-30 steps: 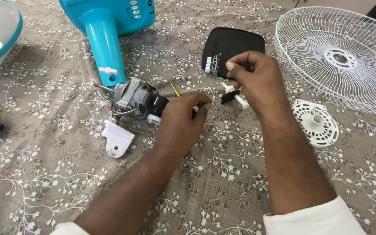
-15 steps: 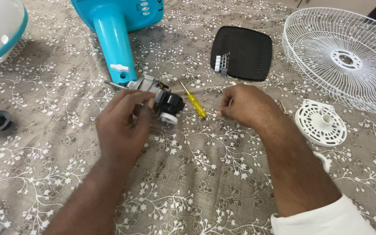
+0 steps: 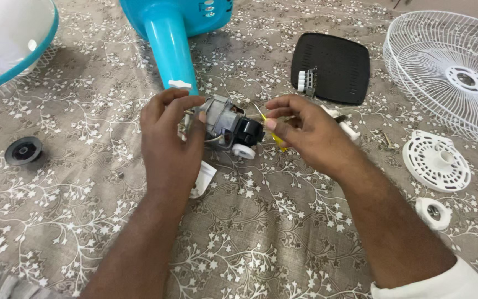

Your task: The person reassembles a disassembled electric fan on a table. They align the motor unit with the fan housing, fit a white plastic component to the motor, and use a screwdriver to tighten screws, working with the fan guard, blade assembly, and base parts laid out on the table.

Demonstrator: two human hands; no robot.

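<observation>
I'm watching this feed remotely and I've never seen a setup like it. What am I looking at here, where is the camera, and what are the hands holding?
There is no machine: a person works with bare hands, and the single camera sits on their head, looking down at a cloth-covered table.

The left hand grips a small metal fan motor with a black end part. The right hand reaches in at that end with a yellow-handled screwdriver under its fingers; whether it grips the tool is unclear.

Around them lie fan parts: a turquoise stand, a white wire guard, a black cover, a white round plate, a small white cap and a black knob.
</observation>
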